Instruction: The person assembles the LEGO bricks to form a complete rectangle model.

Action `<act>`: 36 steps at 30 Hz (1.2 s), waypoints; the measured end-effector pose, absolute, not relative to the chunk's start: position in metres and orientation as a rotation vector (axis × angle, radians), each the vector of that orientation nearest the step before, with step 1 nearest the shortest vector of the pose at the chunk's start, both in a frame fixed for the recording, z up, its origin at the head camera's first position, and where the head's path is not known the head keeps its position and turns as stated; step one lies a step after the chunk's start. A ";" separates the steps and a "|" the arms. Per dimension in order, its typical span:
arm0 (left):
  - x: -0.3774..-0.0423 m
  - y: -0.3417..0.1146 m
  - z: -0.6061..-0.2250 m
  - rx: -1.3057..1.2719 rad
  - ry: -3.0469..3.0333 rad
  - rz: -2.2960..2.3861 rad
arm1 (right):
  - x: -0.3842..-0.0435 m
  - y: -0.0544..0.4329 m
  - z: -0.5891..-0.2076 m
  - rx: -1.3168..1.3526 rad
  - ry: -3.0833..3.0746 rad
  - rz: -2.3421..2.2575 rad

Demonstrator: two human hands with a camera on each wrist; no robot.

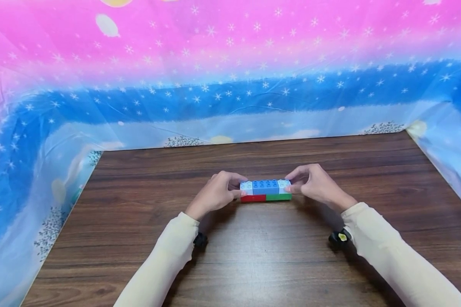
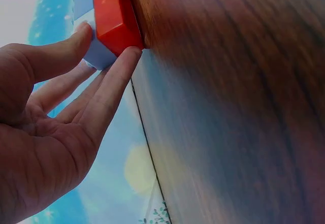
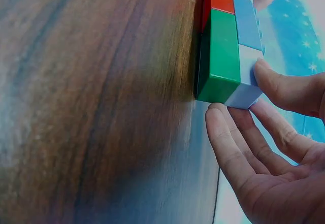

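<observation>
Two layers of toy building bricks stand on the wooden table as one block. The lower layer has a red brick [image 1: 253,198] on the left and a green brick [image 1: 278,197] on the right. On top, a blue brick [image 1: 265,187] bridges the middle, with a white brick [image 1: 246,186] at the left end and another white brick [image 3: 249,74] at the right end. My left hand [image 1: 216,190] pinches the left white brick, thumb in front; one fingertip meets the red brick's end. My right hand [image 1: 319,186] pinches the right white brick, fingertips at the block's end.
The brown wooden table [image 1: 253,251] carries the block toward its far side. A pink and blue cloth [image 1: 230,85] with snowflakes hangs behind the table and along its sides. Each sleeved wrist wears a black device [image 1: 339,239].
</observation>
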State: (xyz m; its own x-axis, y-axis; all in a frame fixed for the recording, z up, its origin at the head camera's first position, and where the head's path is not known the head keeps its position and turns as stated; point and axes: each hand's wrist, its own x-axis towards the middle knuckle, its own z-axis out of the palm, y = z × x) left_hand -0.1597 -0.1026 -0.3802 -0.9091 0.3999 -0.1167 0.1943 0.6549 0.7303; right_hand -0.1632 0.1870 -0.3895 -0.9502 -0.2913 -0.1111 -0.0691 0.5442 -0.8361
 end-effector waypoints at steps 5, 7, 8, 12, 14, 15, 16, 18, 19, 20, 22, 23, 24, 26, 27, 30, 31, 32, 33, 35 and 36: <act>-0.164 -0.102 -0.380 0.394 2.545 1.165 | -0.167 0.187 -0.390 -0.252 2.506 -1.398; -0.165 -0.102 -0.380 0.362 2.521 1.186 | -0.168 0.187 -0.390 -0.221 2.484 -1.421; -0.166 -0.102 -0.380 0.357 2.519 1.187 | -0.169 0.188 -0.391 -0.205 2.476 -1.432; -0.168 -0.102 -0.381 0.363 2.521 1.197 | -0.172 0.188 -0.393 -0.158 2.462 -1.460; -0.168 -0.102 -0.381 0.363 2.522 1.212 | -0.173 0.188 -0.394 -0.143 2.453 -1.476; -0.168 -0.102 -0.381 0.356 2.521 1.227 | -0.174 0.187 -0.395 -0.139 2.445 -1.488; -0.169 -0.102 -0.381 0.350 2.521 1.239 | -0.174 0.187 -0.395 -0.131 2.438 -1.499; -0.169 -0.101 -0.382 0.333 2.520 1.266 | -0.175 0.187 -0.397 -0.122 2.423 -1.523; -0.169 -0.100 -0.382 0.323 2.519 1.277 | -0.175 0.186 -0.397 -0.117 2.412 -1.536; -0.169 -0.100 -0.382 0.311 2.520 1.287 | -0.176 0.186 -0.398 -0.114 2.411 -1.545; -0.170 -0.099 -0.383 0.300 2.537 1.286 | -0.176 0.186 -0.399 -0.110 2.410 -1.558; -0.170 -0.098 -0.383 0.296 2.553 1.276 | -0.176 0.185 -0.399 -0.108 2.414 -1.561; -0.170 -0.097 -0.383 0.292 2.568 1.267 | -0.177 0.185 -0.400 -0.106 2.418 -1.563; -0.171 -0.096 -0.383 0.295 2.621 1.226 | -0.177 0.184 -0.400 -0.105 2.426 -1.566; -0.171 -0.095 -0.383 0.296 2.647 1.205 | -0.177 0.183 -0.400 -0.101 2.432 -1.563; -0.172 -0.093 -0.382 0.292 2.700 1.166 | -0.178 0.181 -0.400 -0.080 2.451 -1.545; -0.172 -0.092 -0.382 0.289 2.710 1.160 | -0.178 0.180 -0.400 -0.074 2.456 -1.539; -0.172 -0.092 -0.381 0.286 2.716 1.157 | -0.179 0.180 -0.400 -0.064 2.461 -1.532; -0.172 -0.091 -0.381 0.280 2.717 1.159 | -0.180 0.179 -0.399 -0.057 2.467 -1.524; -0.173 -0.090 -0.381 0.270 2.716 1.161 | -0.180 0.178 -0.400 -0.052 2.476 -1.511; -0.173 -0.090 -0.382 0.264 2.720 1.156 | -0.180 0.178 -0.400 -0.050 2.481 -1.504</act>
State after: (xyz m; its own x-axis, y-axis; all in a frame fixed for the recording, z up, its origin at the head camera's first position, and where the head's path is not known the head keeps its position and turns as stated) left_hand -0.1732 -0.0896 -0.3815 -0.9691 0.2295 -0.0906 0.0940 0.6828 0.7245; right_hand -0.1804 0.1782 -0.3997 -0.9708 -0.1524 -0.1854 0.0938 0.4699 -0.8777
